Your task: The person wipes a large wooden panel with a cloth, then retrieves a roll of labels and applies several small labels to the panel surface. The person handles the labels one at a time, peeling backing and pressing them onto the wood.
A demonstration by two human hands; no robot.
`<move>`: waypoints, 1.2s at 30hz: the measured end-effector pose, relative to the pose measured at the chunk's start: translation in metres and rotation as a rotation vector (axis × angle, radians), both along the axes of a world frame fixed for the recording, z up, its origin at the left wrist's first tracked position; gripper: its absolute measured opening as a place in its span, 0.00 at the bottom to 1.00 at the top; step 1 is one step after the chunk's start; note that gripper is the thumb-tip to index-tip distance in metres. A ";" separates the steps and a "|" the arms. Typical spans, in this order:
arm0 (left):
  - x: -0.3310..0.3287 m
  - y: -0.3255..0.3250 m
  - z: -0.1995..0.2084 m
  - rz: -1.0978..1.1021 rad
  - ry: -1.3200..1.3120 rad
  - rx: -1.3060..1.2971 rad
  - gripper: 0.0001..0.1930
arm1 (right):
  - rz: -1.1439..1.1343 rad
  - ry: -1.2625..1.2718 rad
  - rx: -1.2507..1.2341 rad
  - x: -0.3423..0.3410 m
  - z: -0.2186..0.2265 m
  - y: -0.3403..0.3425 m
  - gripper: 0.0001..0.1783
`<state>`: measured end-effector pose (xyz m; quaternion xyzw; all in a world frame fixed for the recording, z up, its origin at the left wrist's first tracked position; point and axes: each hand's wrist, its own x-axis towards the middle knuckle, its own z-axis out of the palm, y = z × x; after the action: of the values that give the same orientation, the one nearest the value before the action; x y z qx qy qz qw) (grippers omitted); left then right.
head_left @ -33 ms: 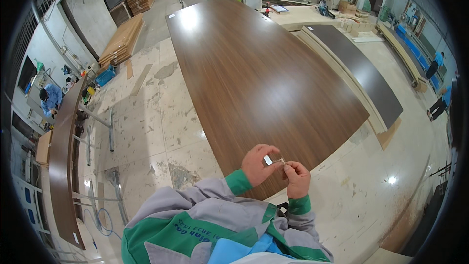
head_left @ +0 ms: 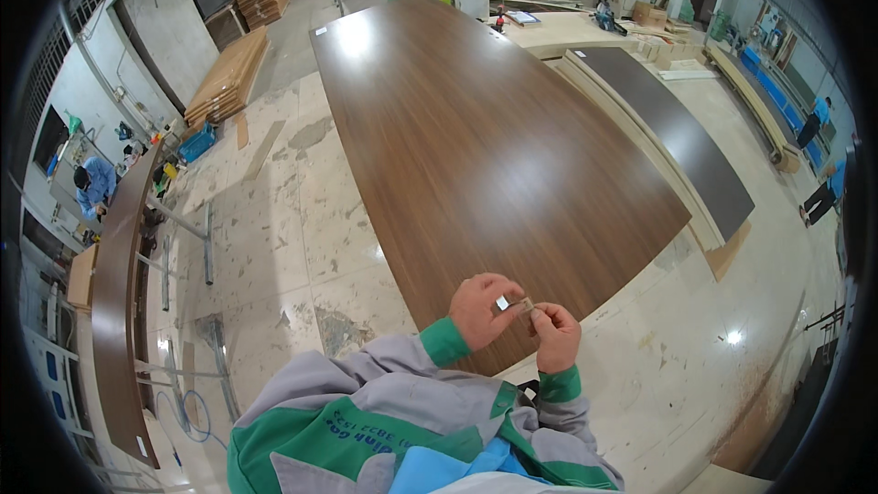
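Observation:
Over the near end of a large dark-brown wood-grain panel (head_left: 494,174), both of my hands meet at the fingertips. My left hand (head_left: 477,313) is curled, thumb and fingers closing on a small piece with a bright white face (head_left: 502,303). My right hand (head_left: 557,338) pinches a thin, pale end (head_left: 528,306) of what may be the same piece. It is too small to tell its kind, and the fingers hide part of it. Grey sleeves with green cuffs cover both forearms.
A narrower dark panel (head_left: 668,133) lies on pale boards to the right. At the left, a long brown panel (head_left: 119,302) rests on metal stands, with a person (head_left: 94,185) beside it. Stacked boards (head_left: 229,78) stand farther back. Two people in blue are at the far right.
My left fingers have shifted slightly, with the forefinger tip now closer to my right fingertips. The small white-faced piece has moved slightly with them.

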<state>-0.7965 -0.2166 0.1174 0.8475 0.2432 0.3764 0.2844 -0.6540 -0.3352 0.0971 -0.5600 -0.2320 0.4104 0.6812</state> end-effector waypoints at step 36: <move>0.016 0.002 -0.006 -0.213 0.117 -0.356 0.08 | -0.034 -0.273 -0.030 0.010 -0.013 0.004 0.06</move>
<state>-0.7802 -0.2141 0.1112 0.8253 0.2309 0.2452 0.4533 -0.6436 -0.3309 0.0845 -0.6248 -0.3069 0.3221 0.6416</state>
